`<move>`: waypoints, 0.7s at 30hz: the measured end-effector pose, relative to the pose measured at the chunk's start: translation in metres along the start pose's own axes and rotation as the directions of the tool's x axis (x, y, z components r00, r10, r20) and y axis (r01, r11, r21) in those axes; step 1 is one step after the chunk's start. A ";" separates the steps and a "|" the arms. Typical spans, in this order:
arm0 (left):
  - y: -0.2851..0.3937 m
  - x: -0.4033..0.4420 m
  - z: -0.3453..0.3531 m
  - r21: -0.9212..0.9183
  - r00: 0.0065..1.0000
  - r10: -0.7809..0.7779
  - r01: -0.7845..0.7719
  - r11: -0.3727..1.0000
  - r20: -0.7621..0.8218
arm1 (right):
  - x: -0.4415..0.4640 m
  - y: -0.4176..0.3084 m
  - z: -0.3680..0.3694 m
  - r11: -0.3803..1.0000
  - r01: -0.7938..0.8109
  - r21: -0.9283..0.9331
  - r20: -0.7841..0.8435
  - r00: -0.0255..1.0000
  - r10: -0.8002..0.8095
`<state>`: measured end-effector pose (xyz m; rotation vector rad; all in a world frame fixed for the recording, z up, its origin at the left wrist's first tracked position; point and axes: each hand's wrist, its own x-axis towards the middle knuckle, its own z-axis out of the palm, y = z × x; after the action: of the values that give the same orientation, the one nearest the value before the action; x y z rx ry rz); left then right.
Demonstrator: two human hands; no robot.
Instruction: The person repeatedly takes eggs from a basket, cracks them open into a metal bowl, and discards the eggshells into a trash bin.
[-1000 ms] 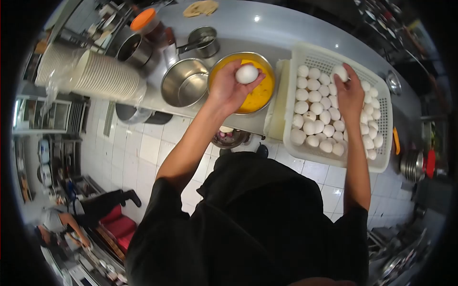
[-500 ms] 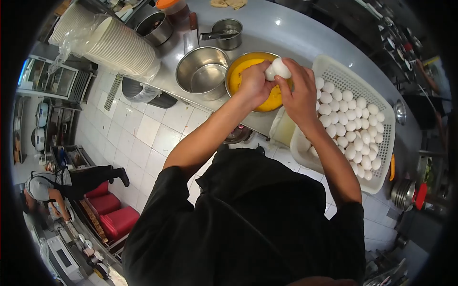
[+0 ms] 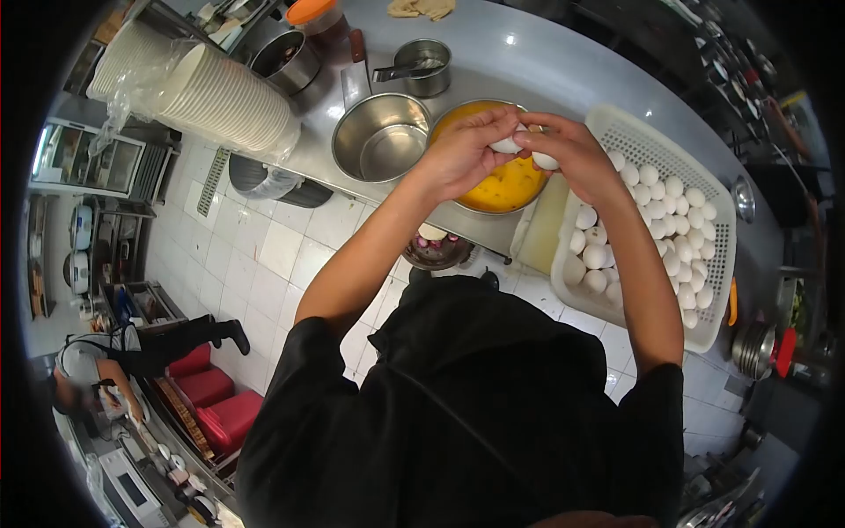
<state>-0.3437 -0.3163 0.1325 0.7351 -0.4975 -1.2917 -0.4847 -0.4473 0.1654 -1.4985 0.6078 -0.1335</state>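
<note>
Both my hands meet over a round metal bowl [image 3: 533, 199] that holds yellow beaten egg [image 3: 500, 192]. My left hand [image 3: 466, 157] is closed around a white egg [image 3: 505, 145], and the fingertips of my right hand [image 3: 570, 151] touch it too. Whether its shell is cracked cannot be made out. A second white egg [image 3: 545, 162] sits in the grip of my right hand, under its fingers. Just right of the bowl, a white perforated plastic basket [image 3: 717, 198] contains several rows of white eggs [image 3: 678, 229], partly hidden behind my right forearm.
Left of the bowl stands an empty steel pot [image 3: 381, 139]. Behind it are a smaller pot [image 3: 428, 75], a cleaver [image 3: 356, 79] and an orange-lidded tub [image 3: 315, 16]. Stacked white containers [image 3: 231, 101] rise at the left. Another person [image 3: 97, 352] works far left.
My hands have drawn closer together over the bowl, and my right fingers now reach the egg in my left hand. The view has shifted slightly.
</note>
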 end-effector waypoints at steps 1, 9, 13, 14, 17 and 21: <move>0.002 0.000 0.000 0.043 1.000 -0.022 0.023 0.999 -0.018 | 0.003 -0.001 0.000 0.998 0.022 -0.053 0.029 0.999 -0.021; 0.030 -0.004 0.002 0.702 0.996 0.036 0.028 0.712 -0.076 | 0.027 0.012 -0.009 0.972 0.078 -0.220 0.005 0.997 -0.079; 0.015 0.005 -0.008 0.791 0.976 0.164 0.013 0.611 -0.144 | 0.037 0.018 -0.003 0.949 0.136 -0.284 0.009 0.990 -0.139; 0.009 0.009 -0.014 0.822 0.968 0.201 0.010 0.569 -0.150 | 0.038 0.019 -0.001 0.948 0.139 -0.286 0.004 0.990 -0.144; -0.002 0.014 -0.025 0.879 0.946 0.281 0.011 0.477 -0.164 | 0.049 0.030 0.002 0.899 0.238 -0.368 -0.015 0.965 -0.262; -0.003 0.016 -0.028 0.907 0.934 0.337 -0.037 0.420 -0.118 | 0.051 0.031 0.006 0.894 0.240 -0.377 -0.052 0.959 -0.279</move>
<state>-0.3228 -0.3260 0.1099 1.6982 -1.0315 -0.5729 -0.4479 -0.4620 0.1211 -1.9470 0.5316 -0.3222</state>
